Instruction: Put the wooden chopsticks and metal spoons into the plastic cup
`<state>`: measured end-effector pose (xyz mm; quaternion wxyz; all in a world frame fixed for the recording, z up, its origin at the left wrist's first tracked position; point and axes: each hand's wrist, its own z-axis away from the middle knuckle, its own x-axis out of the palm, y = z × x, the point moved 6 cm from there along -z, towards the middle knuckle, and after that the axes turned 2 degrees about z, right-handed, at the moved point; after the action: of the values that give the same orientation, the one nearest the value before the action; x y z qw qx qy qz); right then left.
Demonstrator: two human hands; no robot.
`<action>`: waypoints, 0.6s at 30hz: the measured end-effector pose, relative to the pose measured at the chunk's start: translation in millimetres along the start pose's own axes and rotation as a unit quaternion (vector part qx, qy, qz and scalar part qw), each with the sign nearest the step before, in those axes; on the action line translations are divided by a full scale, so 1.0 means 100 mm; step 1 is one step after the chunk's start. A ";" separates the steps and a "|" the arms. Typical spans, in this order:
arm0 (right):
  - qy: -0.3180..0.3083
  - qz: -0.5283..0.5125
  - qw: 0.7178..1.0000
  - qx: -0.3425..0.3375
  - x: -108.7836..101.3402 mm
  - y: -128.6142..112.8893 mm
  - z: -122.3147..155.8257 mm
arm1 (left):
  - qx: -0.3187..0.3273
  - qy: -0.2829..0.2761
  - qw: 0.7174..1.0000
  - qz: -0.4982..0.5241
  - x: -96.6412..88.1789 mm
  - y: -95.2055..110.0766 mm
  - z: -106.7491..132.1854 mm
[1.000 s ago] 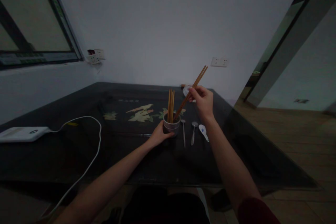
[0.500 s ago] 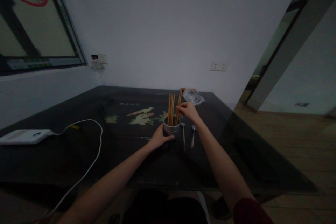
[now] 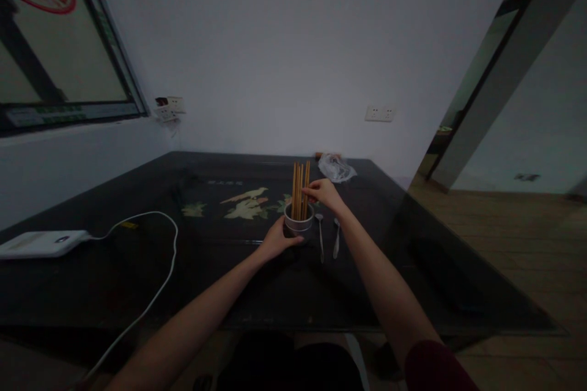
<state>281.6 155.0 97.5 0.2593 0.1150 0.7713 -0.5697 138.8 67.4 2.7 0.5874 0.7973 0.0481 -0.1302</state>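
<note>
A round metal cup [image 3: 299, 225] stands on the dark table, and my left hand [image 3: 277, 241] is wrapped round its near left side. Several wooden chopsticks [image 3: 297, 189] rise upright out of it. At the cup's right side, my right hand [image 3: 321, 192] pinches one or more chopsticks whose lower ends are inside the cup; the fingertips partly hide how many. Just right of the cup lie two metal spoons, one close by [image 3: 321, 237] and one farther right [image 3: 337, 238], partly beside my forearm.
A crumpled clear plastic bag [image 3: 336, 167] lies at the table's [image 3: 220, 293] far edge by the wall. On the left is a white power bank-like device [image 3: 43, 244] with a white cable [image 3: 173, 256] running off the front edge. A dark flat object [image 3: 447, 275] sits at right.
My right hand has moved slightly left, and the chopsticks it pinches have come from a tilt to nearly upright beside the others. The left hand stays on the cup.
</note>
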 end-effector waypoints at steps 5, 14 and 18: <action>0.005 0.037 0.999 -0.021 0.01 0.02 -0.02 | -0.009 0.005 1.000 -0.018 -0.01 0.02 0.01; 0.019 0.064 0.997 -0.027 0.04 -0.03 0.06 | -0.011 -0.005 1.000 -0.010 0.00 0.03 0.01; 0.023 0.053 0.998 -0.038 0.00 -0.03 0.10 | -0.001 -0.005 1.000 -0.021 -0.01 0.00 0.01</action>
<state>282.7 144.6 97.5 0.2757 0.1583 0.7912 -0.5225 138.2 66.4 2.9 0.5857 0.7947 0.0622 -0.1467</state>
